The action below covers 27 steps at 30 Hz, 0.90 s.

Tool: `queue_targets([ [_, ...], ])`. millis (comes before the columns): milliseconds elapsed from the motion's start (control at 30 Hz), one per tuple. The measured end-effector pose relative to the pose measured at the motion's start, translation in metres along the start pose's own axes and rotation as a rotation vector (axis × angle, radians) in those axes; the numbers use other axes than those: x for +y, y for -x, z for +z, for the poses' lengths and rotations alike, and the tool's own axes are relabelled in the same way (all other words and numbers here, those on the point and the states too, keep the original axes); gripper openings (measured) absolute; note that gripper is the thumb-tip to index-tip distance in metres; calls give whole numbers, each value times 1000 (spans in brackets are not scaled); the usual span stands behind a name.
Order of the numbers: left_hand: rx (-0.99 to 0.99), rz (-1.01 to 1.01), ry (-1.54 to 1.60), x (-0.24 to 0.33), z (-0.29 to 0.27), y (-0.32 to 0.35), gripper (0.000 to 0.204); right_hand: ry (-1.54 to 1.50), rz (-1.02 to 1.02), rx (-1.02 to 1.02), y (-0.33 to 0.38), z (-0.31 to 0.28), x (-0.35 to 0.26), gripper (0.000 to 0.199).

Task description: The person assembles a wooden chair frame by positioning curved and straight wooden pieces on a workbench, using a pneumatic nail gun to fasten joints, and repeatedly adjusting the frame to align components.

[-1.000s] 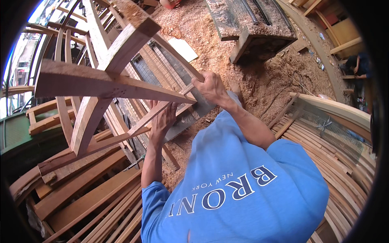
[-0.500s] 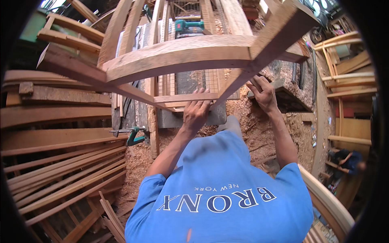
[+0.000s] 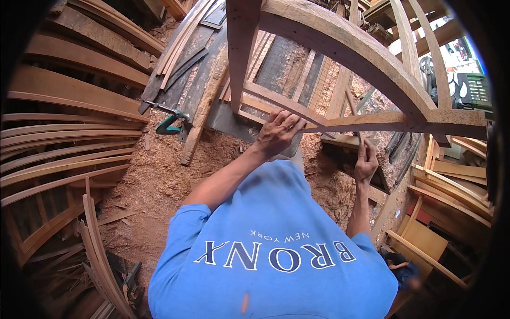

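A wooden frame (image 3: 350, 45) with a curved upper rail and straight posts stands tilted over the workbench in front of me. My left hand (image 3: 279, 132) is closed around its lower rail (image 3: 281, 102), near the corner where a post meets it. To the right, my right hand (image 3: 366, 164) pinches a thin wooden stick (image 3: 355, 114) between thumb and fingers. The stick points up and away, crossing the frame's right post (image 3: 380, 122); whether it touches the post I cannot tell.
A green C-clamp (image 3: 170, 121) grips the bench's left side. Curved boards (image 3: 64, 138) are stacked at left, and more frame parts (image 3: 451, 186) lie at right. Wood shavings (image 3: 154, 186) cover the floor. Another person (image 3: 406, 272) is low at the right.
The frame has turned and shifted right in view as my head moved. My left hand now wraps the lower rail. My right hand has come away from the post and shows a thin stick.
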<state>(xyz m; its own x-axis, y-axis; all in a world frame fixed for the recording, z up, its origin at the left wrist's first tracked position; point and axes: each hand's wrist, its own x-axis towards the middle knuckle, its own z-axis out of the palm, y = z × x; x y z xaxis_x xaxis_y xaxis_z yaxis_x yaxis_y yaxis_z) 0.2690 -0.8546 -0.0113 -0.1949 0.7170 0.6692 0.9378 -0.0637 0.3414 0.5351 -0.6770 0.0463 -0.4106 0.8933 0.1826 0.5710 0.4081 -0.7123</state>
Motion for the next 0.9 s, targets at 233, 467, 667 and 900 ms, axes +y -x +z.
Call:
queue_targets([
  [233, 29, 11, 8, -2, 3, 3, 35, 245, -738, -156, -45, 41, -34, 31],
  [467, 54, 73, -12, -7, -3, -4, 34, 156, -894, -380, -67, 94, -78, 40],
  [667, 51, 63, -5, -7, -4, -2, 32, 133, -742, -454, -58, 96, -78, 40],
  [900, 60, 97, -21, -9, 1, -1, 30, 157, -613, -533, -53, 56, -96, 22],
])
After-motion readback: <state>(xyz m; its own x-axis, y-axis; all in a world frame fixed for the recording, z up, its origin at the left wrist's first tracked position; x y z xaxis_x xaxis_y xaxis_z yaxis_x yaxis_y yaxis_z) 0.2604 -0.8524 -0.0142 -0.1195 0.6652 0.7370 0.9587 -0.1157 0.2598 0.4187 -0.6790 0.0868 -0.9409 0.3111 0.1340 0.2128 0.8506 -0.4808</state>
